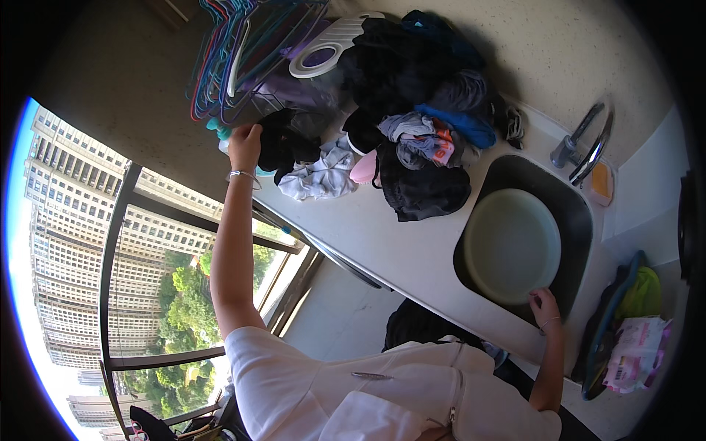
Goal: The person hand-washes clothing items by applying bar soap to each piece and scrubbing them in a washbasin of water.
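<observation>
At the far left end of the counter, my left hand [243, 148] is up against a bottle with a teal pump top [219, 129]. Its fingers are partly hidden, so a grip on the bottle cannot be confirmed. Black clothing [289, 140] lies right beside that hand. My right hand [544, 308] has its fingers curled at the near rim of a pale green round basin [513, 248]. The basin sits inside a dark sink [576, 231]; whether it holds water is unclear.
A clothes heap [408, 66], a light grey garment [320, 171] and a pink brush [364, 168] lie on the white counter [386, 248]. Hangers [220, 60] hang at upper left. A chrome faucet [593, 143] overhangs the sink, near a yellow sponge [601, 181]. A pink pack [637, 353] lies right.
</observation>
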Available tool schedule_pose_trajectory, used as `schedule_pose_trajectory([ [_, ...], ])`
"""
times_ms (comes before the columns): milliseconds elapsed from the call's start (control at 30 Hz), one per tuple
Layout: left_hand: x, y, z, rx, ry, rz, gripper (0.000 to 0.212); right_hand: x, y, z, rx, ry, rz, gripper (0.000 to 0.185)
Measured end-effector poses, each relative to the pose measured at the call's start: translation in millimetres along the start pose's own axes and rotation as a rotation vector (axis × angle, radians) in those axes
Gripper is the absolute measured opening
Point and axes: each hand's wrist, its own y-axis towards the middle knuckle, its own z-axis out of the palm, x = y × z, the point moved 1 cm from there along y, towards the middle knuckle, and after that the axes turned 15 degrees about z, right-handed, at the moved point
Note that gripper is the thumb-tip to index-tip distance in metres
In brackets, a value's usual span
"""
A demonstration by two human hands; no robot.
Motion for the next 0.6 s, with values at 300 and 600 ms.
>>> schedule_pose_trajectory([
  [300, -167.2, -48.7, 33.8, 0.452, -0.955, -0.387, 0.029, 108.8, 14.6, 6.9, 0.181, 0.458, -0.146, 0.015],
  [600, -264.9, -138.3, 94.5, 0.806, -0.862, 0.886, 0.025, 200.2, 30.9, 0.3, 0.711, 1.552, 0.004, 0.054],
])
